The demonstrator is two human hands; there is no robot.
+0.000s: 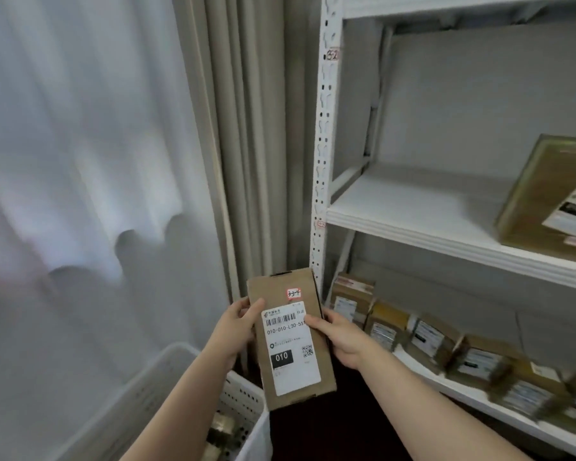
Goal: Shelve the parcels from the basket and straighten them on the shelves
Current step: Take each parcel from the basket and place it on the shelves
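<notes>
My left hand (235,331) and right hand (341,337) both grasp the slim brown cardboard parcel with the white shipping label (290,341), thumbs pressed on its face. They hold it upright in the air, over the edge of the white perforated plastic basket (243,402) and just left of the white metal shelving unit (323,161). Swinging it in, I could clip the slotted upright or knock the row of small brown boxes (429,341) on the lower shelf askew, and stood on its narrow end it may topple.
</notes>
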